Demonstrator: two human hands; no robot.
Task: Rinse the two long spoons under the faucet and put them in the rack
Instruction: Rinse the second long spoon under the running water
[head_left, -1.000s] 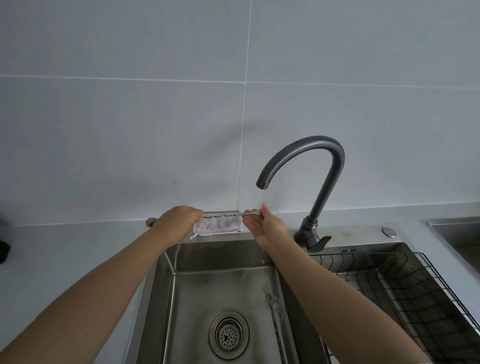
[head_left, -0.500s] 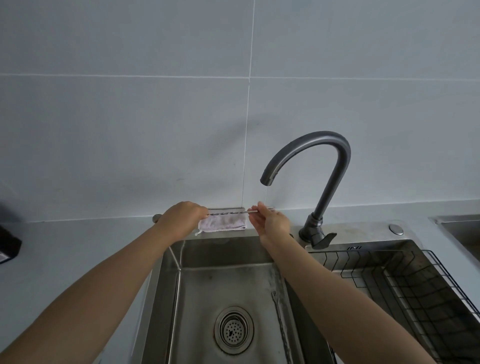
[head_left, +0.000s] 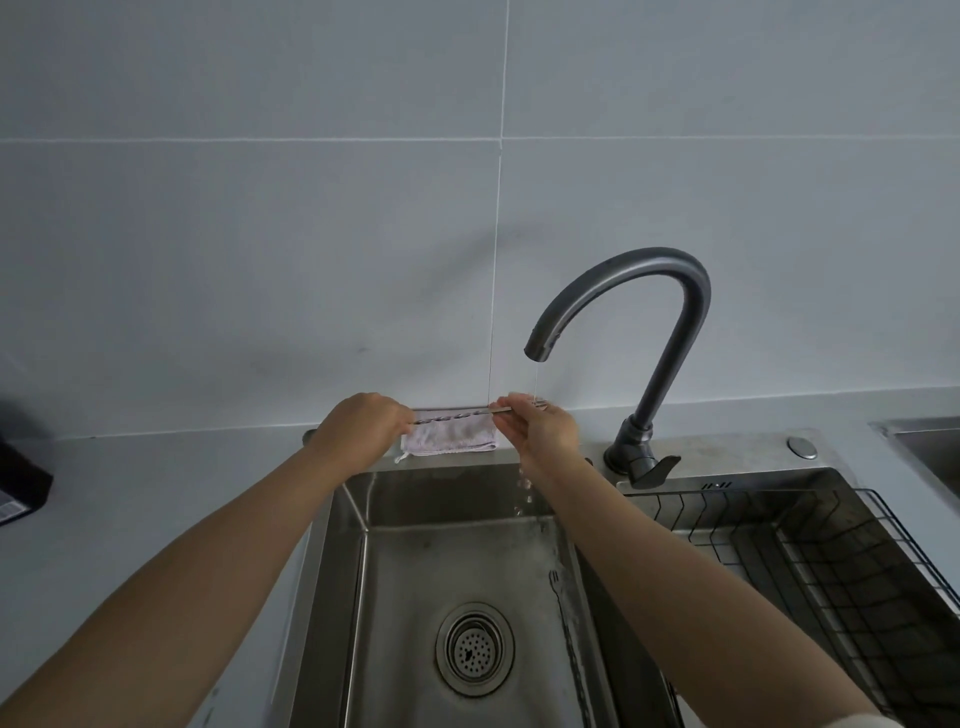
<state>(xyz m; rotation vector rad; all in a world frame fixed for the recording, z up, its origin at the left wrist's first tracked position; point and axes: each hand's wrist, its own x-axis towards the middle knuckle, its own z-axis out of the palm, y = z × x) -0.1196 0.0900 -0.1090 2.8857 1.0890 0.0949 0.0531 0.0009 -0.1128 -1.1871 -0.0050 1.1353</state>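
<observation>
Long spoon (head_left: 457, 414) above the steel sink (head_left: 332, 551), wire rack (head_left: 857, 571) off to the right, faucet (head_left: 670, 332) trickling on its right end — axis level, left to right. Left hand (head_left: 363, 428) curled round one end, right hand (head_left: 540, 434) pinching the other, nearer the rack — second spoon (head_left: 569, 639) lying in the basin.

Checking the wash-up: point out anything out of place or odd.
A long spoon lies loose on the sink floor by its right wall, not in the rack; left hand and right hand hold the other spoon under the faucet.
</observation>
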